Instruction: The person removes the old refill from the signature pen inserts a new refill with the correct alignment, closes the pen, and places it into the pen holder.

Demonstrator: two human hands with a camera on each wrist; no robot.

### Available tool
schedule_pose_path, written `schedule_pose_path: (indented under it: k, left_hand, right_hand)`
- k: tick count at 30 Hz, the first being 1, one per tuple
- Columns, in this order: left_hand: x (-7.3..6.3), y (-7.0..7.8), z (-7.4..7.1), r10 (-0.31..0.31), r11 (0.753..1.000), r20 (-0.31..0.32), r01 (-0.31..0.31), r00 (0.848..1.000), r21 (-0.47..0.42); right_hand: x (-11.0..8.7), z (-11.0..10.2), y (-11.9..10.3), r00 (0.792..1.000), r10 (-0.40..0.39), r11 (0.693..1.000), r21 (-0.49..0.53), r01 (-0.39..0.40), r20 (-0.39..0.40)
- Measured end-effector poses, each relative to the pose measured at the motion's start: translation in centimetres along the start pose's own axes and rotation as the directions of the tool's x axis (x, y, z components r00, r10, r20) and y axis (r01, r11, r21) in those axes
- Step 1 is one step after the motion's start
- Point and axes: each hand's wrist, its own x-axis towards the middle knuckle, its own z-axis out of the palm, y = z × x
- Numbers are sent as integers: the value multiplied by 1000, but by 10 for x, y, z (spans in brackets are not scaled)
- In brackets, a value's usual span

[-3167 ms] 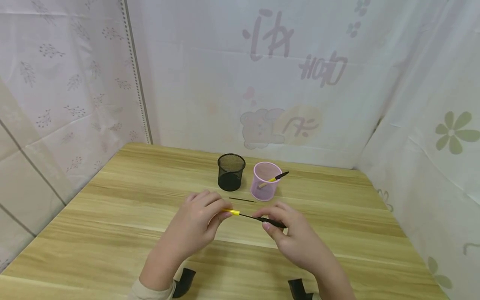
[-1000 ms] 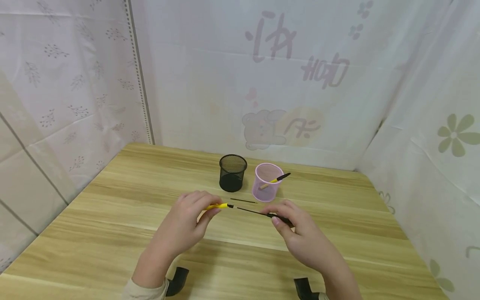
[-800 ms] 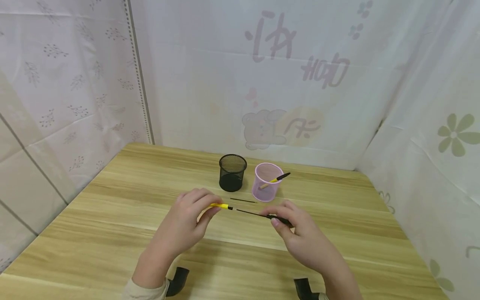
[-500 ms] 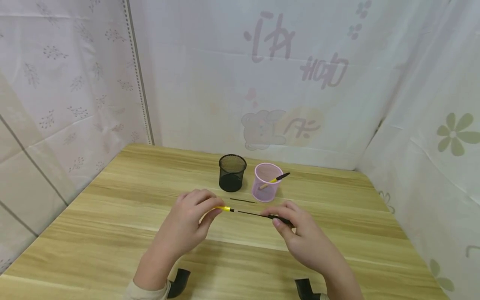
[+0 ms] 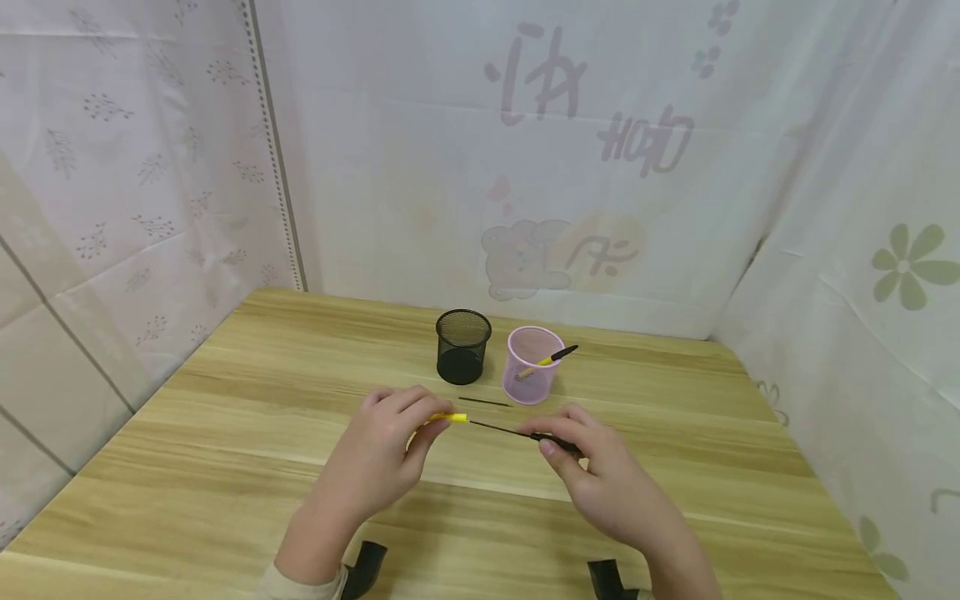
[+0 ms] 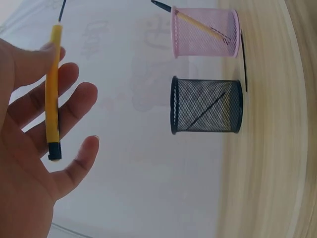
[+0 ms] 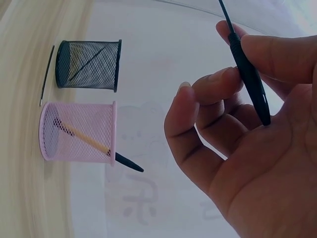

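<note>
In the head view, my left hand (image 5: pixel 382 454) pinches a yellow pen barrel (image 5: pixel 456 417). The left wrist view shows the black end (image 6: pixel 55 151) of that barrel toward the palm. Opposite it, my right hand (image 5: pixel 600 479) grips a black pen grip section (image 7: pixel 250 79) between thumb and fingers. A thin dark refill (image 5: pixel 498 429) sticks out of this section and points left. Its tip meets the barrel's right end; whether it is inside cannot be told. Both hands are above the table, in front of the pen cups.
A black mesh pen cup (image 5: pixel 460 367) with a thin dark stick (image 6: pixel 205 111) inside stands behind my hands. To its right, a pink mesh cup (image 5: pixel 528 390) holds a yellow and black pen (image 5: pixel 558 354). A loose refill (image 5: pixel 486 402) lies before them on the wooden table (image 5: pixel 225 417).
Over the last second the barrel and the refill tip have come together. The dark piece seen at the barrel's right end no longer shows there. The right hand has stayed nearly still.
</note>
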Motion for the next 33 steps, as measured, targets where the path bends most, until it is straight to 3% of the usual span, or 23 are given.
schedule_pose_path:
  k: [4,10,17,20,22,26,29,31,33]
  left_hand:
    - [-2,-2,-1,-36,999,-5,36,999,-8]
    - [-2,-1,-2,-38,999,19,38,999,1]
    - [-3,-8,-4,-89,995,-11,88,996,-44]
    - [-1,-12,-3,-113,991,22,115,993,-62]
    - [2,-16,0,-137,989,77,141,988,-48]
    - [11,-29,11,-203,978,236,208,950,6]
    - [13,-43,20,-278,949,348,312,895,-44]
    - [13,-51,23,-339,895,393,422,855,-144]
    - [12,-56,24,-401,814,421,527,814,-242]
  right_hand:
    - [-1,-2,0,1000,0,1000,12,0,0]
    - [0,-1,2,1000,-24,1000,7,24,3]
    - [-3,-5,6,1000,13,1000,20,-13,-13]
    - [-2,-6,7,1000,9,1000,12,-8,-19]
    - [-3,-6,8,1000,6,1000,8,-5,-21]
    - [-4,-8,7,999,25,1000,6,-25,-25]
    - [-5,-10,7,999,47,999,7,-47,-16]
    - [-6,-11,7,999,48,999,7,-48,-14]
    - [-5,-11,7,999,47,999,7,-46,-13]
